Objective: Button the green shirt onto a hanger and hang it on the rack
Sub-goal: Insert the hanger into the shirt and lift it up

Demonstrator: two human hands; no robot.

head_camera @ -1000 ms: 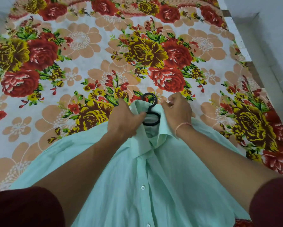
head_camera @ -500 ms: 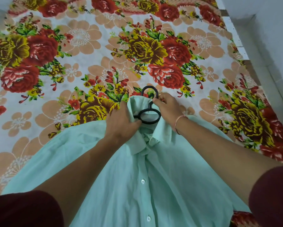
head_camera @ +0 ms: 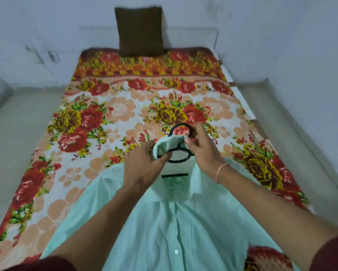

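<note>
Head view: left hand (head_camera: 144, 165) grips green shirt (head_camera: 164, 222) collar, right hand (head_camera: 203, 153) pinches hanger (head_camera: 175, 175) hook.

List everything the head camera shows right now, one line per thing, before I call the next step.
green shirt: one, pale green, front-up on the bedsheet
hanger: one, black, in the shirt's neck, hook past the collar
button: one plainly visible, white, low on the placket
bedsheet: one, red, yellow and peach floral, spread under everything
cushion: one, dark brown, upright against the far wall
bracelet: one, orange thread, right wrist
sleeves: two, maroon, bottom corners
left hand: one, grips the collar beside the hanger's ring
right hand: one, pinches the hanger's hook
</note>
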